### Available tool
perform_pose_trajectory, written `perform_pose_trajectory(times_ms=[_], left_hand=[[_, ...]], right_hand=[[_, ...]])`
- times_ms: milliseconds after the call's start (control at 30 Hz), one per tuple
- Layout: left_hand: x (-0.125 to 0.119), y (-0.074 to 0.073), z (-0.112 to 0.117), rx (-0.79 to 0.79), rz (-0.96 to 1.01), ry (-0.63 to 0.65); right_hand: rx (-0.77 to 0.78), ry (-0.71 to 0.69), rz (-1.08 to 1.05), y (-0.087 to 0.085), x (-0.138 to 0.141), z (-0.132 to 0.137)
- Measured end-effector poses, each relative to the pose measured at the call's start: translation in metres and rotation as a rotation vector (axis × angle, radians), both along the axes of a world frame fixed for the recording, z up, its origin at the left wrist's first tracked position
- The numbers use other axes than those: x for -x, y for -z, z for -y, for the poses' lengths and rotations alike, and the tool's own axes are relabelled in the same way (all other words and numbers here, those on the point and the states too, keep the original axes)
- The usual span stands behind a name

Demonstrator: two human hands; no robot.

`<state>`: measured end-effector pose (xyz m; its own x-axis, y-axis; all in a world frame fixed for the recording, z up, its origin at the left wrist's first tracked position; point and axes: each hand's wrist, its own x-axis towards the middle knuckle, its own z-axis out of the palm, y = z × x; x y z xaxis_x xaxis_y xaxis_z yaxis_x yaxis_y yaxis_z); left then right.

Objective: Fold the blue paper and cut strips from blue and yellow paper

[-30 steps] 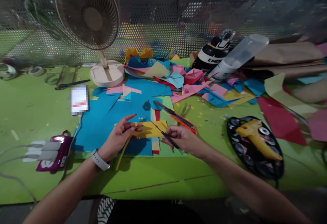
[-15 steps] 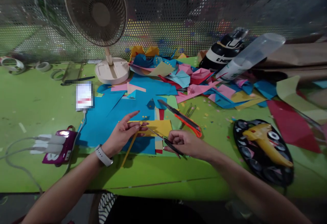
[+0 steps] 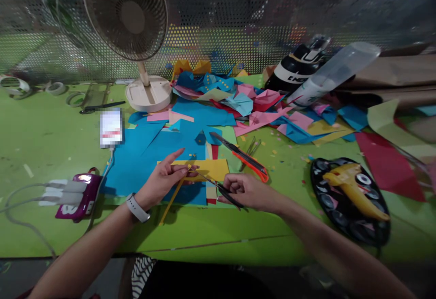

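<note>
Between the thumb and fingers of my left hand (image 3: 166, 178) is pinched one end of a narrow yellow paper strip (image 3: 173, 200), its long tail slanting down toward me. My right hand (image 3: 243, 191) grips a pair of tweezers or slim scissors (image 3: 226, 193) with dark handles; I cannot tell which. Their thin metal tip points left and reaches the strip's end at my left fingertips. Beneath lie a yellow paper piece (image 3: 213, 170) and blue paper sheets (image 3: 129, 167). Tiny yellow bits lie just beyond my left fingers.
An orange box cutter (image 3: 247, 159) lies past my right hand. On the right, a yellow glue gun (image 3: 354, 190) rests on a black tray (image 3: 320, 199). A fan (image 3: 146, 92), a phone (image 3: 111, 128), a purple power bank (image 3: 76, 199) and bottles (image 3: 293, 74) stand around coloured paper scraps (image 3: 252, 103).
The tool's tip in my right hand has shifted slightly left and up against the strip's end. My left hand keeps its pinch. The camera view has moved slightly.
</note>
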<state>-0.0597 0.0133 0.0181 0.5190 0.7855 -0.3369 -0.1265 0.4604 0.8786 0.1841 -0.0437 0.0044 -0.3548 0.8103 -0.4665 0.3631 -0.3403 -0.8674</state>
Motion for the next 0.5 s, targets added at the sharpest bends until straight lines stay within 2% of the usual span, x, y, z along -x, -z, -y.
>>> perform_pose_trajectory(times_ms=[500], left_hand=[[-0.0004,-0.0020,0.0008,0.010,-0.013,-0.003]], right_hand=[[0.004,0.015,0.022,-0.0015,0.0016,0.0003]])
